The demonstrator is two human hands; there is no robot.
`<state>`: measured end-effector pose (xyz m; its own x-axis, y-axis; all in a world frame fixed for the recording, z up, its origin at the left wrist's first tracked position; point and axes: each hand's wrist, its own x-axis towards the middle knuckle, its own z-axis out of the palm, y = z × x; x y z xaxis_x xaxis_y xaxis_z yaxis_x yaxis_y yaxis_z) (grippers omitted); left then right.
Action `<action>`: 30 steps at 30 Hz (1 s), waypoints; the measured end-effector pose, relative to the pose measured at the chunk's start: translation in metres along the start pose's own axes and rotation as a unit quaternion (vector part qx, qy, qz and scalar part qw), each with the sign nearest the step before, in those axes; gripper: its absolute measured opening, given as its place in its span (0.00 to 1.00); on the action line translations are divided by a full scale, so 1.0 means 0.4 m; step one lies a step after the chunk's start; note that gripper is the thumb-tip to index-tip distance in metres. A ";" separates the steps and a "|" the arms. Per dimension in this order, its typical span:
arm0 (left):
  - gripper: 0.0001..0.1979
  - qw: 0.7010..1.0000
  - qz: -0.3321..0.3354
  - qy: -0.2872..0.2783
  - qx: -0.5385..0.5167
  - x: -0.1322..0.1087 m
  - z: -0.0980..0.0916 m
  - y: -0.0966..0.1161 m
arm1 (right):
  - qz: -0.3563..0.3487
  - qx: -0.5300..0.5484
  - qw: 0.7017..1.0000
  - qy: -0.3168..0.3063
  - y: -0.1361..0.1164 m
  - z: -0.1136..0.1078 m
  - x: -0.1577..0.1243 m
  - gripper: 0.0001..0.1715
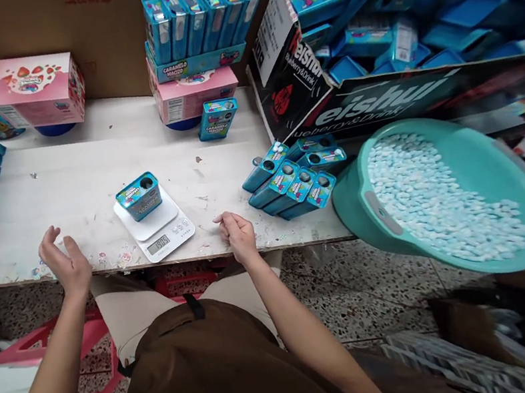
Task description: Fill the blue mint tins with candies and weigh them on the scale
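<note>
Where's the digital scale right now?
In the head view, the white digital scale sits at the front edge of the table, between the left hand and right hand, a blue tin on top.

Place: small workshop for packing of candy | Shows: scratched worktop [88, 186] with digital scale [158, 245] | far: many blue tins [201, 21], torn cardboard carton [284, 64] at right | near right: teal basin [353, 207] full of white candies [440, 199] | floor: speckled terrazzo [360, 288]

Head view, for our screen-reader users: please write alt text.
The left hand and right hand rest empty at the table edge, either side of a digital scale holding a blue tin. More blue tins lie to the right, beside a teal basin of white candies.
</note>
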<state>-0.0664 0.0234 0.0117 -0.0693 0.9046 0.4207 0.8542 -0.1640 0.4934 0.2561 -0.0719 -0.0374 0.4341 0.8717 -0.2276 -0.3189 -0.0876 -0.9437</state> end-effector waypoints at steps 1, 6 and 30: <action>0.22 1.000 0.000 0.005 0.007 -0.009 0.009 -0.020 | 0.002 -0.005 1.000 0.002 0.000 0.001 0.000 0.23; 0.22 1.000 0.010 0.003 -0.001 -0.033 0.039 -0.061 | 0.005 -0.002 1.000 0.005 -0.001 0.003 -0.001 0.23; 0.30 0.982 -0.052 -0.124 -0.130 0.054 0.136 0.270 | 0.137 0.243 0.958 0.068 -0.069 0.012 0.032 0.19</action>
<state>0.0526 0.0468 0.0327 0.0061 0.9846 0.1748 0.6867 -0.1312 0.7150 0.2662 -0.0560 -0.0130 0.3730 0.7748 -0.5103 -0.7768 -0.0399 -0.6284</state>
